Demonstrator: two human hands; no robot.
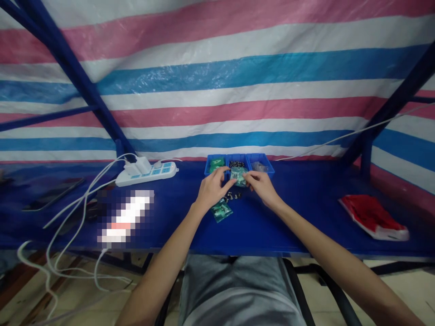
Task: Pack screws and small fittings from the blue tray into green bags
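Both my hands meet over the middle of the blue table. My left hand and my right hand each pinch one side of a small clear bag with green parts, held just above the table. Below my left hand lies a second small green bag. A few small dark parts are scattered on the table between my hands. Right behind the held bag stands a blue three-compartment tray with green pieces on the left, dark pieces in the middle and a clear bag on the right.
A white power strip with plugs and white cables sits at the left. A dark phone lies far left. A red and white packet lies at the right. Blue frame posts stand at both sides before a striped tarp.
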